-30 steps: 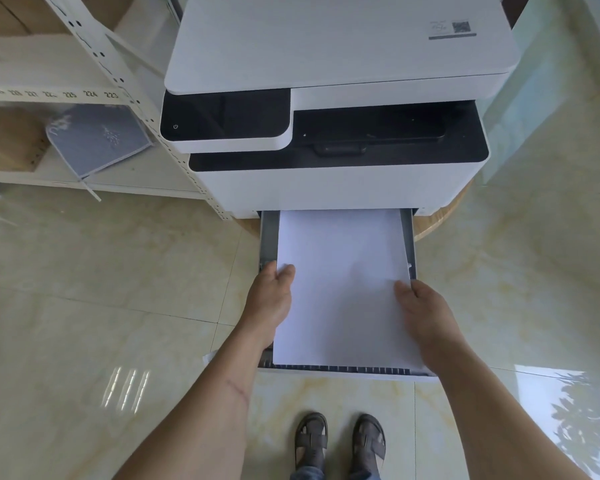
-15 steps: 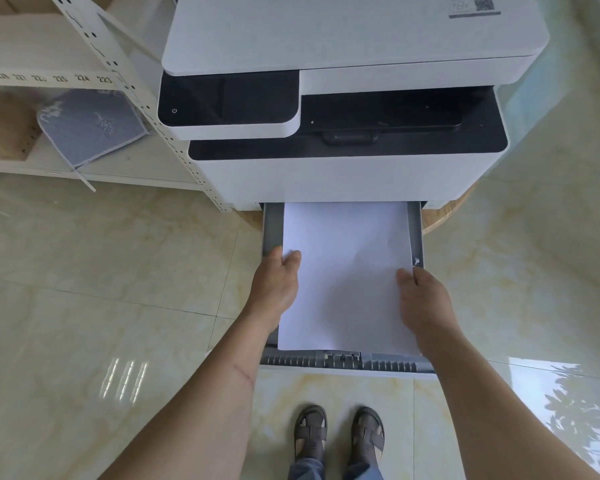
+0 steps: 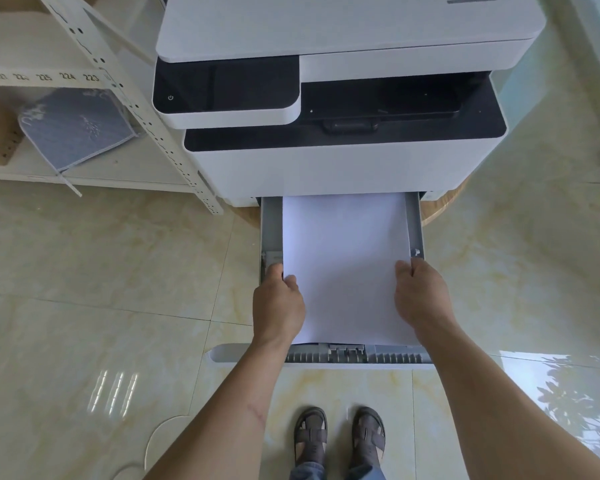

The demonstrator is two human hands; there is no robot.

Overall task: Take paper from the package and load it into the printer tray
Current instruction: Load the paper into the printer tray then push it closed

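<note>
Since a second ago the paper (image 3: 345, 268) has slid deeper into the tray (image 3: 272, 230), so the grey ribbed front edge of the tray now shows bare below the sheets. Both hands have travelled forward with it.

Left hand (image 3: 278, 308) grips the left edge of the stack, thumb on top and fingers curled under it. Right hand (image 3: 422, 296) holds the right edge the same way, closed on the paper.

Around them: the white and black printer (image 3: 343, 98) sits directly above the tray's far end, on a round wooden stand (image 3: 444, 206) that shows at its right. A cream metal shelf (image 3: 84, 174) stands to the left, its slanted perforated post close to the printer's left corner; a grey-blue pouch (image 3: 77, 129) leans on it. 2 sandalled feet (image 3: 340, 434) stand on the tiled floor (image 3: 101, 271) just before the tray's front edge.

Paper lies with its long axis running from the tray's front edge straight toward the printer, nearly square to the side walls.

Far end of the stack disappears under the printer body. Whether the sheets lie fully flat on the tray bottom cannot be told. Shelf numbers are partly blurred.
</note>
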